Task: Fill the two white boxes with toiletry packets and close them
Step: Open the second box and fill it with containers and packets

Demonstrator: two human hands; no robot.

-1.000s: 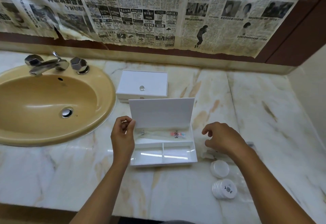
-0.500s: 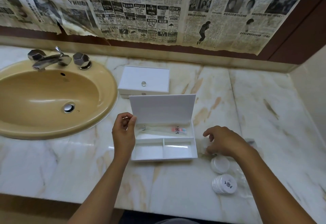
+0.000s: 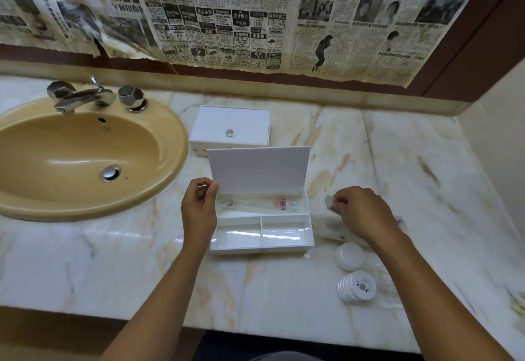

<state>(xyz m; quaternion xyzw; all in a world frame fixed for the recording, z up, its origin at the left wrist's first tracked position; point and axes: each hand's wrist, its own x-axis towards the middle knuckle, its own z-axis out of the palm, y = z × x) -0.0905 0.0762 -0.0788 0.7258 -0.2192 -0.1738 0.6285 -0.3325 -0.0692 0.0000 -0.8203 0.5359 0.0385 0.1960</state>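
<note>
My left hand (image 3: 199,212) pinches the left edge of the raised lid (image 3: 260,173) of the open white box (image 3: 262,235). Its long back compartment holds clear packets (image 3: 261,204); the 2 front compartments show only white floor. My right hand (image 3: 362,214), at 3 o'clock of this box, pinches a small clear packet (image 3: 329,202) above more packets (image 3: 333,230) on the marble counter (image 3: 412,161). The closed white box (image 3: 231,129) stands at 12 o'clock. Round white packets (image 3: 356,286) lie at 5 o'clock, with a wheel emblem. The newspaper (image 3: 241,16) on the wall reads "RM299".
</note>
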